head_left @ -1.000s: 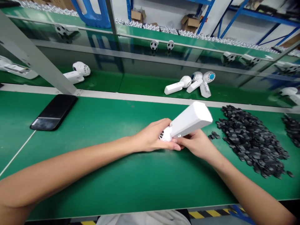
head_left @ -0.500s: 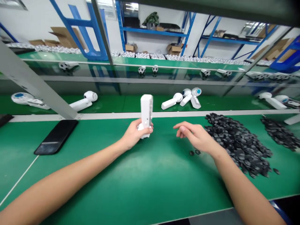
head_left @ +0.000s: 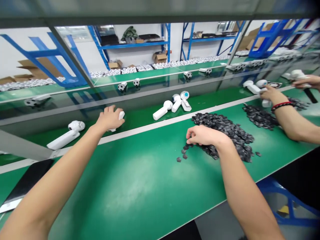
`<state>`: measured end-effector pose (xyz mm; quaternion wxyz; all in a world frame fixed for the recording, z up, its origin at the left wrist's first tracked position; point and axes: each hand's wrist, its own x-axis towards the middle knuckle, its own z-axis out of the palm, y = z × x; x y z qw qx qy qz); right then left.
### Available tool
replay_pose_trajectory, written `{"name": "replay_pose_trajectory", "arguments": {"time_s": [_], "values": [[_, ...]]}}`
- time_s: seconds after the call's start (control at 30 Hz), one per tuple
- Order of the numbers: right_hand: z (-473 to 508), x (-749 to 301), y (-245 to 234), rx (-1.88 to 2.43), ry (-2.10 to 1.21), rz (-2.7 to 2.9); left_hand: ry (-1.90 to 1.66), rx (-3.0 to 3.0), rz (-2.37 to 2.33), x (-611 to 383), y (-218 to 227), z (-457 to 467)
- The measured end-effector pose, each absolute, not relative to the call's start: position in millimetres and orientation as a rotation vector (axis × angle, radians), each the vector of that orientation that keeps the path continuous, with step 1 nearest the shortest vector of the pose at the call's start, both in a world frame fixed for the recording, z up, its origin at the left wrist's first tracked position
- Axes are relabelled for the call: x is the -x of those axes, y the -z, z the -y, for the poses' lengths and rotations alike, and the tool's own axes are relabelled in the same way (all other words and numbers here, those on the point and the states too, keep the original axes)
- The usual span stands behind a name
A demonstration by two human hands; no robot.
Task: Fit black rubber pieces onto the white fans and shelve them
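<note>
Left hand: the left hand has its fingers spread and curved over a white handheld fan, mostly hidden beneath it, at the bench's far edge.
Right hand: the right hand rests on the near edge of a heap of dark flat pieces, fingertips drawn together; whether they pinch a piece, I cannot tell.
Surface: a green bench mat with a black phone at its left edge.
Beyond: more white fans lie on a green belt.
Co-worker: a hand wearing a beaded bracelet works at the right.
Room: blue shelving holds cardboard boxes.
</note>
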<state>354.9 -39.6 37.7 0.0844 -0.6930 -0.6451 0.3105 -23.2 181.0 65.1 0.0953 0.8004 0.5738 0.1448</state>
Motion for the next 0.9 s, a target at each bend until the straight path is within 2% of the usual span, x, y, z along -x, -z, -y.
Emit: {"name": "replay_pose_trajectory", "arguments": {"time_s": [0.2,0.37,0.5,0.67,0.77,0.9], "values": [[29.1,-354.6,-24.4,2.106,-0.895,1.942,-0.342,-2.494,-1.238,-106.0,-54.6,-173.8],[22.4,-336.0,-20.2,2.080,-0.785,1.963,-0.484,-2.296,-1.221,-195.1,-28.4,-167.0],[16.3,-320.5,-20.0,2.079,-0.565,1.873,-0.617,-2.026,-1.209,-215.5,-31.8,-165.2],[12.3,-319.0,-27.6,1.938,-0.312,1.620,-0.670,-1.710,-0.914,-185.7,-42.5,-134.8],[17.7,-311.1,-29.2,1.597,-0.174,1.454,-0.502,-1.590,-0.747,-146.2,-37.6,-91.6],[33.8,-282.3,-32.5,1.305,-0.429,1.636,0.184,-1.277,-0.321,-91.2,-24.9,-35.3]]}}
